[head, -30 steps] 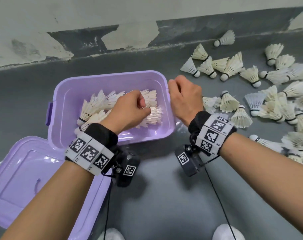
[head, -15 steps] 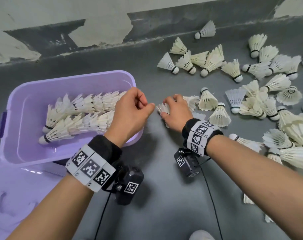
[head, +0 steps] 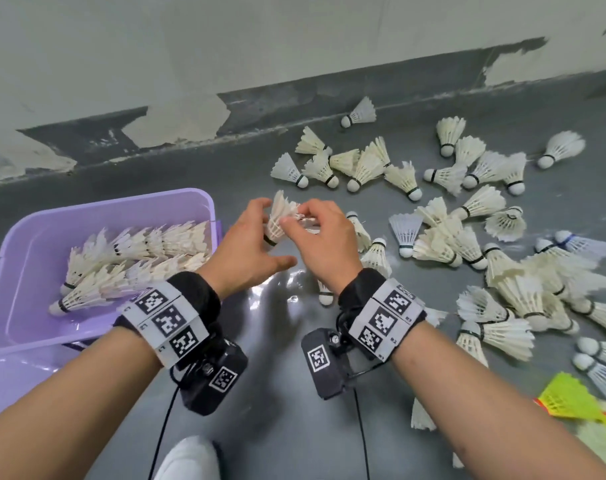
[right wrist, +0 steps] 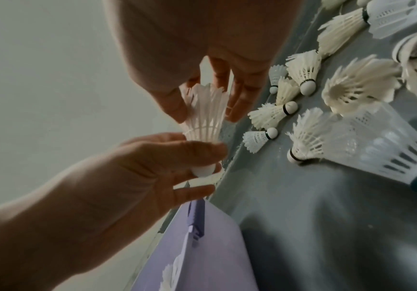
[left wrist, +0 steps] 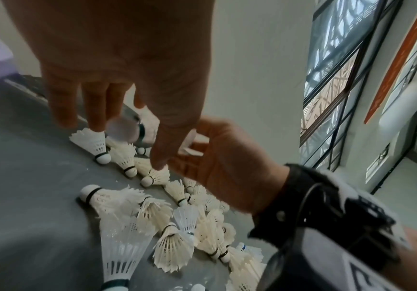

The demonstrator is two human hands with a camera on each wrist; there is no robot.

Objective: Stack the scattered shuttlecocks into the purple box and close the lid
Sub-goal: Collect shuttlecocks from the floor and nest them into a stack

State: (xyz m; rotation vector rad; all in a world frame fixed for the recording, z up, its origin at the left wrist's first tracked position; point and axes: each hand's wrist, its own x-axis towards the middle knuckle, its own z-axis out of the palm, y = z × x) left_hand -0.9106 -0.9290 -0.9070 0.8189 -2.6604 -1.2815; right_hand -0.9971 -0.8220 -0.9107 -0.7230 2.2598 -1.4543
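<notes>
The purple box [head: 121, 199] stands open on the floor at the left, holding two rows of nested white shuttlecocks [head: 138, 244]. Just right of the box, above the floor, both hands hold one white feather shuttlecock [head: 279, 216]. My left hand [head: 273, 233] grips its cork end. My right hand [head: 296, 214] pinches its feather skirt. The right wrist view shows that shuttlecock [right wrist: 206, 112] upright, with the cork down in the left hand's fingers [right wrist: 197, 149]. Many loose shuttlecocks [head: 467, 254] lie scattered to the right.
The purple lid [head: 10, 375] lies on the floor in front of the box. The wall base [head: 190, 133] runs behind everything. A neon yellow shuttlecock [head: 568, 396] lies at the lower right. A white shoe tip [head: 187, 459] shows at the bottom edge.
Both hands left the box and moved right. The right hand picked a shuttlecock off the floor and raised it, and the left hand has taken hold of its cork end.
</notes>
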